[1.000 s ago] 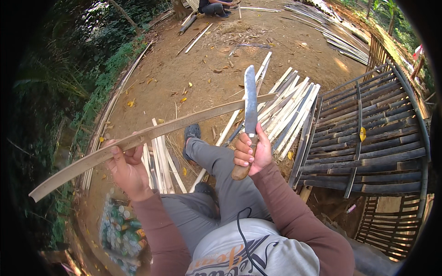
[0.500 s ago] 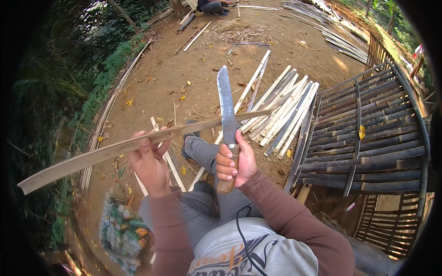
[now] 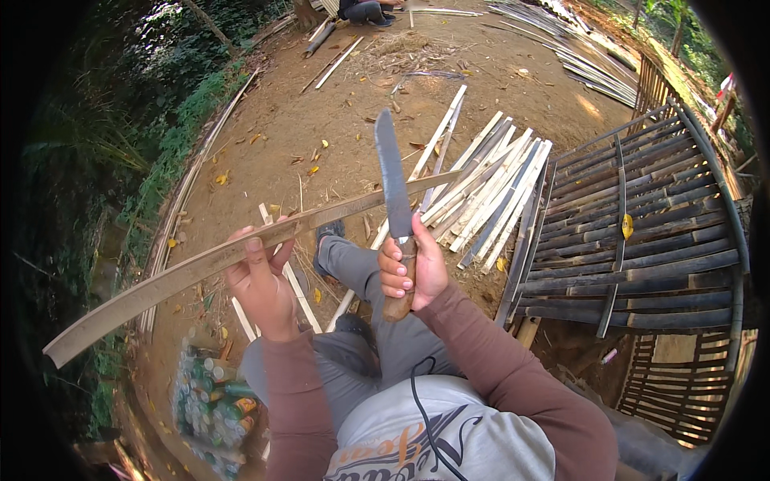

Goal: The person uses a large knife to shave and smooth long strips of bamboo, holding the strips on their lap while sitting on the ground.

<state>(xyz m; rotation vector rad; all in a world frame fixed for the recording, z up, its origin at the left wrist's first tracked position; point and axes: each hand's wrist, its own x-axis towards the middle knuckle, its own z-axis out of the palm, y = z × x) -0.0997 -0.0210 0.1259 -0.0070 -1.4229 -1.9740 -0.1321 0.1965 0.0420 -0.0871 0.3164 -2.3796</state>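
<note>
A long split bamboo strip (image 3: 172, 280) slants across my front, its near-left end low and its far end up to the right. My left hand (image 3: 265, 280) grips it around the middle, thumb on the near side and fingers behind. In my right hand (image 3: 415, 271) is a machete, closed fingers wrapping its wooden handle. The machete's broad blade (image 3: 391, 172) points up and away, crossing in front of the strip. Whether blade and strip touch, I cannot tell.
Pale split bamboo strips (image 3: 505, 188) lie piled ahead to the right. Beside them stands a dark bamboo slat bench (image 3: 634, 232). Bottles (image 3: 212, 401) are heaped at lower left. Another person (image 3: 365, 11) crouches far off. Green plants (image 3: 180, 152) border the dirt ground on the left.
The strip has tilted more steeply, its left end dropping and its far end rising. My right hand and the machete have shifted slightly up and left.
</note>
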